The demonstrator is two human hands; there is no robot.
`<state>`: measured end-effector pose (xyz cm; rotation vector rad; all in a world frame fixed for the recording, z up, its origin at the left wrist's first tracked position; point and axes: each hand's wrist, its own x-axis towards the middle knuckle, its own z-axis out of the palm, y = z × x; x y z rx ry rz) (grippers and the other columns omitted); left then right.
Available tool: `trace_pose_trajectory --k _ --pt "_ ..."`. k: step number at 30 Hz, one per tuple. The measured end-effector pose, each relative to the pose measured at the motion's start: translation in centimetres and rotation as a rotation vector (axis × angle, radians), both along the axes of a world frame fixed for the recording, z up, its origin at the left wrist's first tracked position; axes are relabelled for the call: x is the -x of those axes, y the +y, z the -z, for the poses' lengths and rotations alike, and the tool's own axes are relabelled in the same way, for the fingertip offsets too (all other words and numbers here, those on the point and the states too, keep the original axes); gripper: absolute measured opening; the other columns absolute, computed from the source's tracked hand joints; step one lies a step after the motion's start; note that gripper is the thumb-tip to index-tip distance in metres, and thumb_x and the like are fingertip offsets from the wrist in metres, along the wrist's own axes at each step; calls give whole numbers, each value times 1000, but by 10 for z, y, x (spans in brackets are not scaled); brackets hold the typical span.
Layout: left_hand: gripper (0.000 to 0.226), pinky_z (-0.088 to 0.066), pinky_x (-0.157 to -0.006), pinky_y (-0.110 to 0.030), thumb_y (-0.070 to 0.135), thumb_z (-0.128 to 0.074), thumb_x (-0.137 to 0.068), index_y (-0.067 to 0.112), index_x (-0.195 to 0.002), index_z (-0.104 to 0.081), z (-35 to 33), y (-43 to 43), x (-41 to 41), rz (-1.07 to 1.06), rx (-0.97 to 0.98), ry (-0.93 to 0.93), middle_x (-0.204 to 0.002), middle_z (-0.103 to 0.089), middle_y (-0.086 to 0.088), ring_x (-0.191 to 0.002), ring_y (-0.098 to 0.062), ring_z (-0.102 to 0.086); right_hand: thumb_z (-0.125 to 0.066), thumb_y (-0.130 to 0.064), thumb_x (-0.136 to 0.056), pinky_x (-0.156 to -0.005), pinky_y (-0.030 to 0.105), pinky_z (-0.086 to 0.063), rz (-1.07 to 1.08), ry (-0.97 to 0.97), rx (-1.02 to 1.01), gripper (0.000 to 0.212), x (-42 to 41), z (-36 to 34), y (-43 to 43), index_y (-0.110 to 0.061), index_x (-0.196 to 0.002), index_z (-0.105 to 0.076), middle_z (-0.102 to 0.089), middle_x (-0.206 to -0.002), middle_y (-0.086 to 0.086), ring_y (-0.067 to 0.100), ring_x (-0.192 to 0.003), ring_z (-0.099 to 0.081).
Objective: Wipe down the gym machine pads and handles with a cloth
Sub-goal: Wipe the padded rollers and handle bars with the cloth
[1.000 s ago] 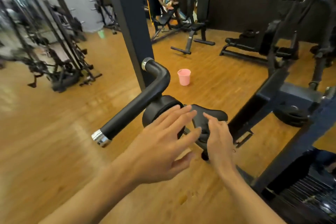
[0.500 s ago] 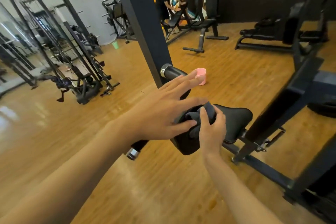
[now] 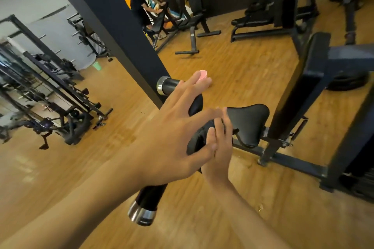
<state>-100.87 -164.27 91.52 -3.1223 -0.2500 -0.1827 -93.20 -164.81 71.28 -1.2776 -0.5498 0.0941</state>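
left hand (image 3: pixel 176 133): palm down over the bend of the handle, holding nothing.
left fingers (image 3: pixel 194 87): straight and spread wide; the tips overlap the pink cup in this view. the thumb touches the side of the right hand. whether the palm rests on the handle cannot be told.
right hand (image 3: pixel 219 147): just beside the left hand, reaching onto the dark bundle in front of the seat pad.
right fingers (image 3: pixel 219 125): close together and only lightly bent, lying on the cloth. the thumb is hidden, so whether they pinch the cloth or just press it cannot be told.
cloth (image 3: pixel 199 137): dark and wrinkled, bunched on the round black pad between the handle and the seat pad, under the right fingers. motion blur hides its edges.
handle (image 3: pixel 149 196): curved black grip with chrome ends, running from the upright post down toward the camera, passing under the left hand.
seat pad (image 3: pixel 249 123): black, saddle-shaped, on a dark frame, just right of the right fingers.
upright post (image 3: pixel 113 26): thick, dark, slanting across the view.
floor (image 3: pixel 81 168): glossy wooden boards.
pink cup (image 3: pixel 202 73): on the floor beyond the handle.
green cup (image 3: pixel 97 65): on the floor, far left, near the rack (image 3: pixel 50 87).
workout bench (image 3: pixel 194 6): at the back, by a dark wall.
second person (image 3: pixel 139 4): in the background, bent over a machine.
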Motion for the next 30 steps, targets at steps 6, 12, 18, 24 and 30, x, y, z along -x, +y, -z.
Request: trace_pose_trajectory --k 6,12,18,24,30 --pt "45 -2 -125 -25 46 -52 -97 26 -137 -62 7 -10 -9 -101 -15 -69 -171 -21 4 -161 -12 7 -44 -27 -107 -121 37 -37 -17 133 31 53 6 33 -8 -50 -153 -29 -34 -164 -8 5 -151 -29" --pt "46 -7 -126 -35 47 -57 -92 26 -132 -64 8 -11 -19 -79 15 -80 -172 -18 2 -161 -17 4 -44 -40 -107 -112 10 -32 19 102 -8 50 -13 8 2 -29 -156 -39 -19 -170 -3 3 -153 -23" --pt "50 -7 -126 -40 47 -58 -87 23 -130 -67 9 -10 -26 -75 68 -81 -172 -16 -3 -162 -19 5 -45 -27 -110 -109 20 -40 163 297 47 31 -36 29 14 -30 -136 -61 -43 -159 -4 6 -144 -39" --pt "50 -6 -126 -39 46 -58 -85 22 -127 -68 9 -10 -26 -79 74 -81 -172 -18 -3 -162 -19 4 -45 -28 -110 -105 26 -48 160 495 43 33 -60 9 17 -28 -140 -58 -58 -141 -8 7 -133 -52" --pt "47 -4 -125 -33 45 -58 -84 24 -124 -69 10 -12 -27 -78 74 -88 -171 -20 -2 -162 -18 2 -50 -15 -108 -99 15 -47 164 147 40 29 -58 39 13 -26 -131 -64 -61 -136 -6 3 -129 -55"
